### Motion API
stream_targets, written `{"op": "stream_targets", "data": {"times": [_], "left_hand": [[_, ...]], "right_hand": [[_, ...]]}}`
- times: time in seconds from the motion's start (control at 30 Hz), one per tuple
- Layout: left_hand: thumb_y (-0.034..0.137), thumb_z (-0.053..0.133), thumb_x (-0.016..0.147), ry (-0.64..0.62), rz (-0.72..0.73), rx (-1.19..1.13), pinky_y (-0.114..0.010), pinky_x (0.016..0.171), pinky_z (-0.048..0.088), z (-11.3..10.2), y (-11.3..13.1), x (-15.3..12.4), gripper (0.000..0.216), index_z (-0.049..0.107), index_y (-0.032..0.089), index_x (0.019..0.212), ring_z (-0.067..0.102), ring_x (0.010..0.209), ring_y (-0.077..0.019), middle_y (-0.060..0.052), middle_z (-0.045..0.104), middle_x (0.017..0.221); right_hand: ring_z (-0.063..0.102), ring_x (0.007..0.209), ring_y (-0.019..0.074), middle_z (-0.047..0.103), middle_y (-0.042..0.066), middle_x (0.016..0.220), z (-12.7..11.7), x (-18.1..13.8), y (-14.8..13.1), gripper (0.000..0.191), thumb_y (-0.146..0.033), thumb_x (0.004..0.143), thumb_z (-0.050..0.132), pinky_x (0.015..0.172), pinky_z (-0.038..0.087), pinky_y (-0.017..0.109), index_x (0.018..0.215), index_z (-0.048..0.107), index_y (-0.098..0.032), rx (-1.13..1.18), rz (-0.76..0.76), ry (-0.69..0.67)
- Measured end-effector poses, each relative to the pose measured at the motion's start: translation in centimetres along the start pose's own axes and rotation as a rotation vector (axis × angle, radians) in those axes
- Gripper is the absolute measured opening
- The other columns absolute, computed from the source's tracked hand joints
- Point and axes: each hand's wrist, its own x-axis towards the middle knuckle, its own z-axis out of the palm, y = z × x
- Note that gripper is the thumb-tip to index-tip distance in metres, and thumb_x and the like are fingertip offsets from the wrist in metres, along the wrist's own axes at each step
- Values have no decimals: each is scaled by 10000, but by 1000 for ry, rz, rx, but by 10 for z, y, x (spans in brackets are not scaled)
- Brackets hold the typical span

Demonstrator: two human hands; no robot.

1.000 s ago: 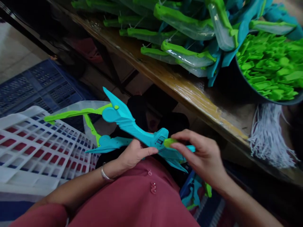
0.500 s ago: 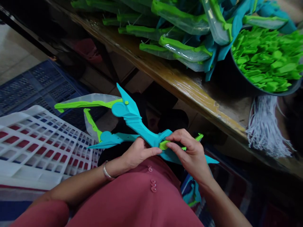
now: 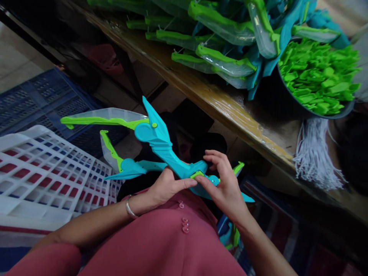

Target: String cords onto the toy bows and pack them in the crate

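Grip, left hand: closed around the handle of the turquoise plastic toy bow with lime-green limbs and clear blade covers, thumb laid along the lower edge. Bow held over the lap, limbs fanned out up and to the left of this hand. Silver bangle on the wrist behind it.

Grip, right hand: closed in a pinch, thumb from below and curled fingers from above, on the small lime-green plastic insert seated in the handle, just right of the left thumb tip.

Beyond both hands, well apart: long wooden bench edge. On it, above the right hand: heap of finished bows of the same kind; black round bowl heaped with loose lime-green plastic pieces; bundle of white cords just below the bowl. Left of the left hand: white lattice plastic crate, dark blue plastic crate beyond it.
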Motion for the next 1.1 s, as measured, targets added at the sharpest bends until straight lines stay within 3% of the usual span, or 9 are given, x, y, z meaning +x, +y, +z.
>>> {"op": "stream_targets", "data": {"times": [0.07,0.17,0.27,0.4,0.57,0.77,0.93,1.03,1.1], "left_hand": [[381,809,798,-9,5,51,-425,999,512,-1,1,-2,384,690,161,1090,669,1065,-276,-88,732,1118],[372,806,775,-15,38,152,-445,1000,509,-2,1,-4,412,674,167,1107,663,1062,-283,-86,720,1113],[357,782,784,-3,92,234,-455,1008,501,-3,-2,-5,382,666,182,1103,658,1051,-274,-70,716,1096],[360,784,779,-3,106,263,-445,990,498,-3,-8,-3,347,668,174,1047,650,1025,-269,-72,702,1069],[353,788,798,-94,37,152,-391,943,510,-6,-10,1,343,680,177,1072,652,1000,-249,-54,715,1049],[374,817,808,-142,-111,-33,-346,893,523,-8,-12,3,307,727,175,1023,645,986,-243,-57,725,1023],[528,790,836,-53,-180,-156,-369,989,510,-5,-12,1,434,737,195,1109,633,1127,-282,-85,718,1167],[568,800,811,-9,-306,-293,-362,902,553,-1,-4,2,453,751,182,1042,654,1092,-304,-100,728,1096],[514,853,767,-19,-382,-355,-346,842,576,1,1,4,397,757,170,941,673,1033,-301,-95,730,1016]], "right_hand": [[624,1116,239,617,108,1296,-3,1,5,504,-417,933,720,875,550,366,1364,552,-217,101,96,-138],[653,956,207,694,49,1067,-5,2,9,403,-425,913,736,795,539,313,1237,632,-210,226,203,-290],[620,849,177,677,23,942,-1,-1,7,298,-401,900,744,713,493,273,1098,652,-198,275,236,-236],[589,812,162,651,25,919,4,-7,3,231,-362,923,704,691,442,267,1054,644,-182,192,186,-181],[583,782,154,661,18,895,7,-9,11,220,-368,908,720,708,435,271,1009,666,-179,170,199,-200],[597,807,161,675,6,899,6,-4,17,262,-343,834,802,722,447,267,1021,697,-192,270,327,-175],[584,813,149,632,8,885,-2,-4,9,255,-370,865,810,734,436,258,975,679,-180,210,157,-162],[588,842,153,629,30,944,-6,-7,0,354,-417,857,825,745,446,259,1056,667,-170,140,28,-181],[601,866,155,635,44,987,-13,-7,-5,434,-469,834,834,746,461,253,1094,667,-164,159,-39,-293]]}}
